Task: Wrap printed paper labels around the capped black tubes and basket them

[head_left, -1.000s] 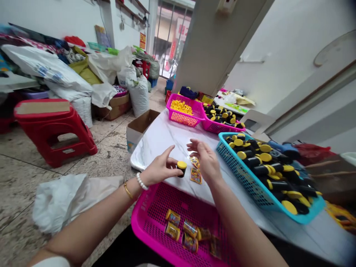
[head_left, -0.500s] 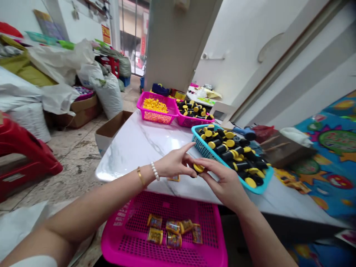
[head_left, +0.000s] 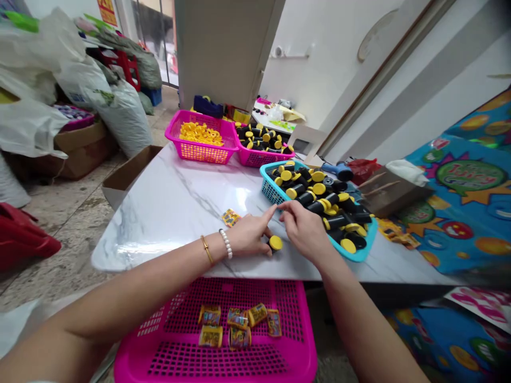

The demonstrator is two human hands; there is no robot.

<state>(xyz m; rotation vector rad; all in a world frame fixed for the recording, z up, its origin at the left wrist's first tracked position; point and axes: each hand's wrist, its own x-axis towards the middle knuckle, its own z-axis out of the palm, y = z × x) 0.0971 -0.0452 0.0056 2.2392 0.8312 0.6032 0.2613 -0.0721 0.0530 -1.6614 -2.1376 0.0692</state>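
Note:
My left hand [head_left: 251, 234] has its thumb and lower fingers closed round a small black canister with a yellow lid [head_left: 275, 243], just over the table's front edge. Its index finger points out toward my right hand [head_left: 301, 226]. The right fingers are curled together at that fingertip, and whatever they pinch, if anything, is hidden. Behind my left hand a yellow printed label [head_left: 230, 217] lies on the white marbled table [head_left: 179, 213]. Right beside my right hand stands a turquoise basket [head_left: 365, 250] heaped with black canisters with yellow lids.
Below the table edge, a large pink basket [head_left: 295, 351] holds several canisters wrapped in yellow labels. At the back stand a pink basket [head_left: 191, 151] of yellow pieces and another pink basket [head_left: 259, 158] of canisters. A cardboard box [head_left: 120, 181] sits left of the table.
My right hand has let go of the canister and moved up to my left index fingertip. The canister stays in my left hand, now lower. The view has shifted, showing the label more fully.

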